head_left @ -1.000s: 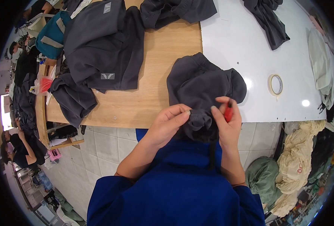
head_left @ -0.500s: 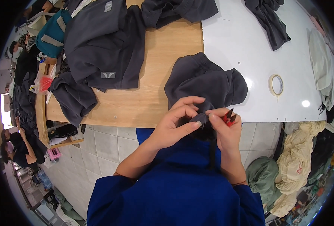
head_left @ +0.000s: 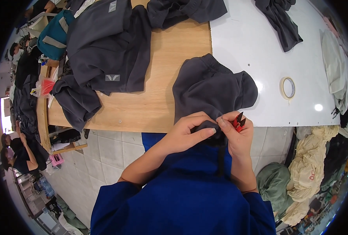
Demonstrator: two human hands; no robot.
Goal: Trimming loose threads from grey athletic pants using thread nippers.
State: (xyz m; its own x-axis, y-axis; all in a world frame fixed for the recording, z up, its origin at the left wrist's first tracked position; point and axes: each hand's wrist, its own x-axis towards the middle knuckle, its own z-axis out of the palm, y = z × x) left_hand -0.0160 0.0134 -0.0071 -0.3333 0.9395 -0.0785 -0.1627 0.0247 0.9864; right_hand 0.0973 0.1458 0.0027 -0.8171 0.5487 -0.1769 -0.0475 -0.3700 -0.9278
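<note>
The garment (head_left: pixel 215 84) lies across the join of the wooden top (head_left: pixel 181 43) and the white top (head_left: pixel 240 43), its near end drawn over the table's edge and bunched between the two hands. The left hand (head_left: pixel 191 131) has just closed down: half a second ago its fingers arched apart above the cloth, and now they curl round the bunch, thumb laid flat across it. The right hand (head_left: pixel 237 135) stays close beside it, thumb and forefinger pinched together at the cloth; whether they grip fabric or a thread is too small to tell. Its other fingers grasp the red snips (head_left: pixel 238 126), whose dark blades point up and away from the bunch. The change seems to make the hold firmer, with pinching rather than cutting in hand.

Farther out, the tape roll (head_left: pixel 292 88) rests on the white top, well apart, and the dark pile (head_left: pixel 107 47) covers the wood to the left. Beyond the right edge hangs cream cloth (head_left: pixel 309 168), with a green bundle (head_left: pixel 276 184) beside it
</note>
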